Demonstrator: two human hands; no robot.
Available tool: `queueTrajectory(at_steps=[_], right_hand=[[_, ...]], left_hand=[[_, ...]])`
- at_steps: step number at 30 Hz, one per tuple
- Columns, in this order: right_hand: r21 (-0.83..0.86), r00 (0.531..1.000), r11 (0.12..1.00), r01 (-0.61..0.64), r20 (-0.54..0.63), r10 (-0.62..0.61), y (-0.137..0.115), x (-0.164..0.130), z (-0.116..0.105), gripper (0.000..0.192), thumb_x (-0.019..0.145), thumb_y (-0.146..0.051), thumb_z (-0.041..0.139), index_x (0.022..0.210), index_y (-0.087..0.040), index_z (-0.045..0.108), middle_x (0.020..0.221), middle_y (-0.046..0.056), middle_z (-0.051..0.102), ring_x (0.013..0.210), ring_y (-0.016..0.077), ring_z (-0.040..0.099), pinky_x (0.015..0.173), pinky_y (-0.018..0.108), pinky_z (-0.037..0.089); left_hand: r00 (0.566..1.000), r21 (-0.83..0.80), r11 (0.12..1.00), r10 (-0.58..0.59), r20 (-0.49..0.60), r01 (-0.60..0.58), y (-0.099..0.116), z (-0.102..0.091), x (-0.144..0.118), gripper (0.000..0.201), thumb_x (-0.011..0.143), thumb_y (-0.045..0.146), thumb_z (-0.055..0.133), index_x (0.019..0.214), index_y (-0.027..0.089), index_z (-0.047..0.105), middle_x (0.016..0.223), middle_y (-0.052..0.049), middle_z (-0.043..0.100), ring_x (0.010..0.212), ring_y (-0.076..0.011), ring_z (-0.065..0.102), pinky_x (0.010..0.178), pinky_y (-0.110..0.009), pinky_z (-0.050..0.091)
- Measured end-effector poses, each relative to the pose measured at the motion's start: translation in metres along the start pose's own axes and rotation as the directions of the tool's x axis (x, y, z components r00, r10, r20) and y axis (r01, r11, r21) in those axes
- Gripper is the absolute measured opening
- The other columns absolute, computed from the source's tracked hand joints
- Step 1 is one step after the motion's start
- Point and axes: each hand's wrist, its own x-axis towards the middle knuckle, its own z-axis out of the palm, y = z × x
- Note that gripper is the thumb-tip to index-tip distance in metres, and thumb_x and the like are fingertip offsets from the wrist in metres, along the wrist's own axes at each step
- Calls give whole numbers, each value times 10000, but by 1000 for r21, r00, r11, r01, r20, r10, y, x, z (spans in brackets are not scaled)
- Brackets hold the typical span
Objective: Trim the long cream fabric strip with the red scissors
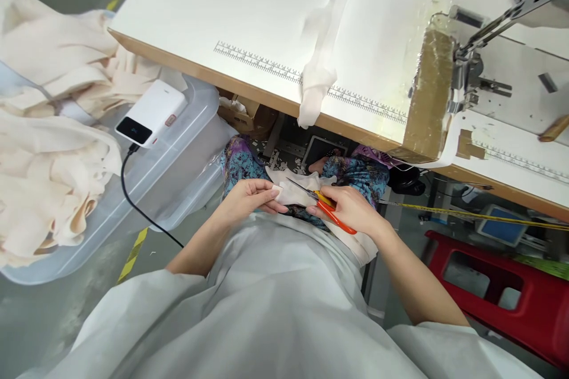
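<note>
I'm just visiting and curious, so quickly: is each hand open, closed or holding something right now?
Left hand: closed, pinching pale cloth between thumb and fingers.
Right hand: closed, holding red-and-yellow scissors.

Both hands (252, 196) (349, 204) curled, near each other

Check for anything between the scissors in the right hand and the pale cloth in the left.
Nothing visible. The right hand holds the scissors with their blades over the pale cloth, which the left hand pinches. Can't tell whether the blades touch it.
</note>
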Motion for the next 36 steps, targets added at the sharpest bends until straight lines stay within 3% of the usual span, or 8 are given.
queueTrajectory(at_steps=[10, 12, 14, 18, 24, 29, 33, 36], right_hand=[[245, 987, 968, -58, -134, 93, 20, -25, 17, 499, 839, -617, 532, 645, -227, 289, 587, -48, 359, 557, 118, 335, 536, 249, 268], [298, 982, 953, -62, -155, 113, 22, -29, 20, 493, 837, -617, 540, 646, -226, 308, 601, -39, 399, 568, 122, 349, 548, 251, 293], [338, 975, 939, -64, -179, 131, 22, -31, 23, 479, 841, -618, 534, 648, -223, 344, 621, -26, 438, 586, 130, 376, 564, 255, 318], [396, 962, 916, -63, -222, 161, 19, -31, 29, 464, 839, -616, 536, 654, -219, 384, 622, -25, 422, 596, 139, 395, 568, 261, 330], [490, 927, 871, -43, -306, 218, 14, -33, 36, 433, 861, -596, 511, 685, -214, 410, 633, -20, 435, 596, 144, 417, 556, 277, 366], [664, 871, 745, 56, -397, 288, 17, -30, 41, 362, 872, -581, 518, 881, -219, 507, 833, 47, 617, 775, 216, 604, 727, 361, 516], [789, 862, 582, 194, -420, 283, 9, -19, 44, 359, 870, -573, 541, 982, -234, 503, 1011, 104, 664, 933, 261, 655, 880, 432, 536], [810, 857, 523, 266, -447, 256, -2, -8, 48, 349, 867, -551, 574, 988, -231, 506, 1119, 121, 646, 1037, 274, 640, 958, 458, 508]], left_hand=[[989, 286, 950, 142, -46, -123, 1, -5, 11, 496, 866, 480, 584, 1216, 130, 592, 869, -101, 740, 766, -205, 711, 653, -274, 527], [915, 486, 847, 349, -201, -216, 8, -8, 15, 422, 889, 445, 548, 1178, 146, 617, 1012, -108, 715, 791, -187, 673, 641, -267, 499], [765, 659, 698, 576, -287, -279, 18, -8, 21, 351, 905, 406, 525, 1129, 160, 636, 1081, -101, 679, 850, -181, 633, 677, -265, 482], [599, 759, 531, 765, -237, -377, 40, 8, 43, 366, 897, 415, 548, 1165, 169, 593, 1131, -109, 630, 1016, -207, 601, 785, -269, 486], [694, 640, 659, 671, -261, -396, 57, 46, 72, 352, 871, 511, 553, 980, 180, 605, 995, -106, 690, 951, -251, 646, 866, -350, 475], [927, -112, 922, 375, 24, -370, 56, 41, 49, 400, 807, 552, 561, 885, 164, 619, 679, -52, 660, 628, -196, 632, 665, -339, 534], [944, -299, 914, 315, 98, -274, 39, 28, 38, 330, 745, 501, 643, 762, 172, 639, 632, -36, 626, 586, -173, 595, 553, -295, 510], [914, -292, 900, 377, 150, -323, 26, 28, 44, 260, 765, 403, 664, 811, 154, 720, 862, -87, 706, 858, -217, 653, 758, -313, 533]])
